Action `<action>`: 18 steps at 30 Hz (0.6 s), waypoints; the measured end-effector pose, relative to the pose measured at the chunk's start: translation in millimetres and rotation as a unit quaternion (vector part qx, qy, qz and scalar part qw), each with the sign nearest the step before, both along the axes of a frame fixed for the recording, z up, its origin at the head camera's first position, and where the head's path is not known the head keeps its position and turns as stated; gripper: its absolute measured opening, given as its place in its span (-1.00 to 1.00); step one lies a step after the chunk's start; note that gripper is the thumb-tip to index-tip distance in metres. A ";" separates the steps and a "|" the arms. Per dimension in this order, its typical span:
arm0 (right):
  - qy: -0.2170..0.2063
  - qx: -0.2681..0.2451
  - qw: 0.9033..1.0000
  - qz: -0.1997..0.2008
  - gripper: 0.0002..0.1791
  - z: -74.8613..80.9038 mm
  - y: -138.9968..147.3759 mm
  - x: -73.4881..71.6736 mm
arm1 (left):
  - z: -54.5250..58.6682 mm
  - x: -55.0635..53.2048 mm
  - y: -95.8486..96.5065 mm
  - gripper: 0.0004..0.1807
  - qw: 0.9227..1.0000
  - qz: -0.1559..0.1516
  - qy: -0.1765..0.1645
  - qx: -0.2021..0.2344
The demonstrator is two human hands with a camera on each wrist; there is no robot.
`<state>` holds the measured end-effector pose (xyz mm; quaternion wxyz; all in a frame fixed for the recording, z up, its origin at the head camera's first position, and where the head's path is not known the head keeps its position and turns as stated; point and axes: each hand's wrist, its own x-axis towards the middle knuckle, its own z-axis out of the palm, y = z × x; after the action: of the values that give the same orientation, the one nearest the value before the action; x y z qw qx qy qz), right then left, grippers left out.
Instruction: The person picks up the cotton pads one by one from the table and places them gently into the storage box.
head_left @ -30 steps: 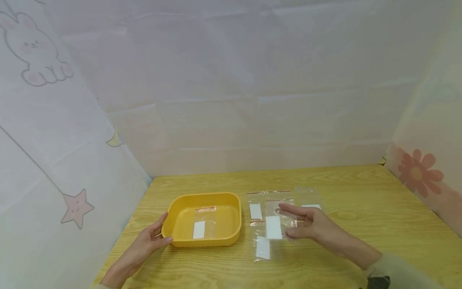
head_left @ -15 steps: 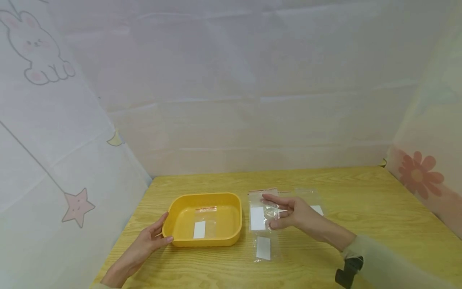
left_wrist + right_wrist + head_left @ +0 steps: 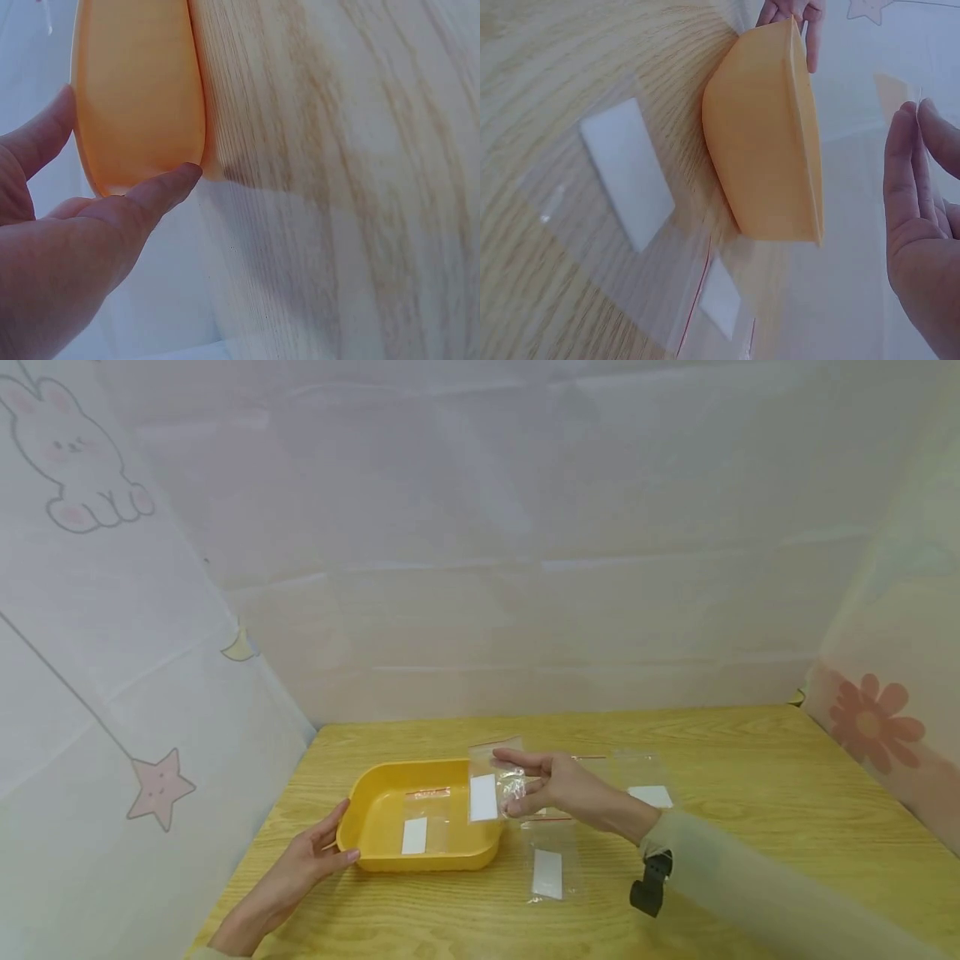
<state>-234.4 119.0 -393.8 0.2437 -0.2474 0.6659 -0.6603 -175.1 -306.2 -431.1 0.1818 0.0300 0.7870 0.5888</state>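
My right hand [image 3: 581, 789] pinches a small clear zip bag [image 3: 483, 797] with a white rectangular piece inside and a red seal line at its top. The bag is held up, overlapping the right end of a yellow plastic tray [image 3: 427, 864] in the head view. In the right wrist view thumb and fingertips meet on the bag, seen nearly edge-on. At the tray's left end, my left hand [image 3: 300, 864] holds the rim, fingers at the far side and thumb at the near corner. Another such bag [image 3: 415, 835] lies flat in the tray.
Right of the tray, zip bags with white pieces lie on the wood-grain table [image 3: 750, 827]: one near the front [image 3: 547, 874], another farther back [image 3: 650, 796], one partly hidden behind my right hand. Printed cloth walls [image 3: 540, 568] enclose the table's back and sides.
My right hand has carried the pinched bag left from over the other bags to the tray's right end. The left hand and tray have stayed in place.
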 end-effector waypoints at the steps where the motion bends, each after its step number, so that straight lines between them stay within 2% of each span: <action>1: 0.006 0.007 1.000 0.001 -0.04 0.1 -4.3 -2.0 | 0.0 -0.1 0.1 0.02 1.000 0.002 -0.001 0.000; 9: 0.040 0.048 0.998 0.014 -0.07 -3.8 -43.1 -16.8 | 0.1 2.2 0.9 0.01 1.000 0.006 -0.001 -0.005; 18: 0.032 0.082 0.996 0.005 -0.09 -16.9 -80.2 -28.9 | -1.0 0.7 -1.2 0.00 1.000 0.010 -0.001 -0.008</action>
<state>-263.3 38.8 -410.7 0.2453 -0.2507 0.7236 -0.5944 -174.4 -307.4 -432.1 0.1770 0.0205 0.7919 0.5841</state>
